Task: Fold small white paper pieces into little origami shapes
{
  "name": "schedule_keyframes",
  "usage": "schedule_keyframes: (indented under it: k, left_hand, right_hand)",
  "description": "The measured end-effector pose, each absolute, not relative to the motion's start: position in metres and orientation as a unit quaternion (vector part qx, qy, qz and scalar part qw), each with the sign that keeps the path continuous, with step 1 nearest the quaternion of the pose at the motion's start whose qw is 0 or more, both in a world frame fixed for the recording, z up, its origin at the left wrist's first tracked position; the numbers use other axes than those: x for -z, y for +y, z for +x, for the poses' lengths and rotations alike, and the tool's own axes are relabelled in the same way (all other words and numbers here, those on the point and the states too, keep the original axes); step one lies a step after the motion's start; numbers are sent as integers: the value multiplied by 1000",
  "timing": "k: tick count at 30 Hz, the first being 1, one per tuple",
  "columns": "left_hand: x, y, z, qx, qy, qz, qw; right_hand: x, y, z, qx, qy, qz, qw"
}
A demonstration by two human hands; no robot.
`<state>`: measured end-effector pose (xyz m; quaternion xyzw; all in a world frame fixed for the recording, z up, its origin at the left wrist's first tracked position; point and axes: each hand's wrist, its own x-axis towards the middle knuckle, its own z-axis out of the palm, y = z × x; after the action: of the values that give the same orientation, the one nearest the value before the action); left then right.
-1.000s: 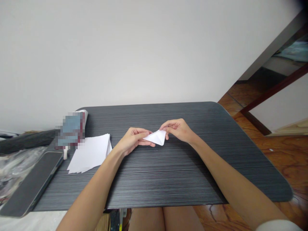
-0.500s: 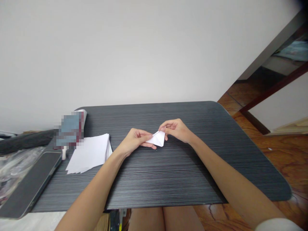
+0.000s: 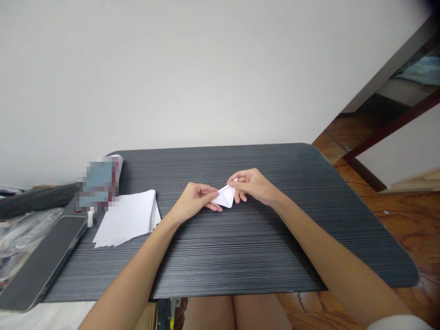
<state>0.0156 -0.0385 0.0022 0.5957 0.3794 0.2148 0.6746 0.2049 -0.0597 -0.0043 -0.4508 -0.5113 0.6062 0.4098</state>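
Note:
A small piece of folded white paper (image 3: 226,197) is held between my two hands, over the middle of the dark table. My left hand (image 3: 197,199) pinches its left end, thumb on top and fingers beneath. At the upper right edge, my right hand (image 3: 250,185) grips the paper between thumb and index finger, its other fingers curled loosely below. Creases show across the paper, and one corner points down toward me. Fingertips cover parts of both ends.
A stack of white paper sheets (image 3: 129,217) lies on the table (image 3: 240,256) to the left. Behind it sits a pixelated package (image 3: 98,183), with a small white object (image 3: 90,217) near it. A dark flat panel (image 3: 44,261) and plastic wrapping (image 3: 24,238) are at the far left.
The folded paper has tilted slightly, and a pointed tip now shows above my right fingers. My right hand's lower fingers have spread a little. My left hand keeps its hold.

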Motion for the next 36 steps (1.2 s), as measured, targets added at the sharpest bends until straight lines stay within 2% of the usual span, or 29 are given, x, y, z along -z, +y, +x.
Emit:
schedule_keyframes:
  k: [13, 25, 36]
  left_hand:
    - [0, -43, 20, -277, 409, 674, 548]
    - [-2, -47, 21, -287, 416, 687, 523]
    - [2, -47, 21, -275, 420, 698, 511]
  right_hand:
    - [0, -61, 201, -586, -523, -457, 418]
    - [2, -61, 202, -595, -520, -432, 434]
    - [3, -60, 205, -613, -518, -427, 417]
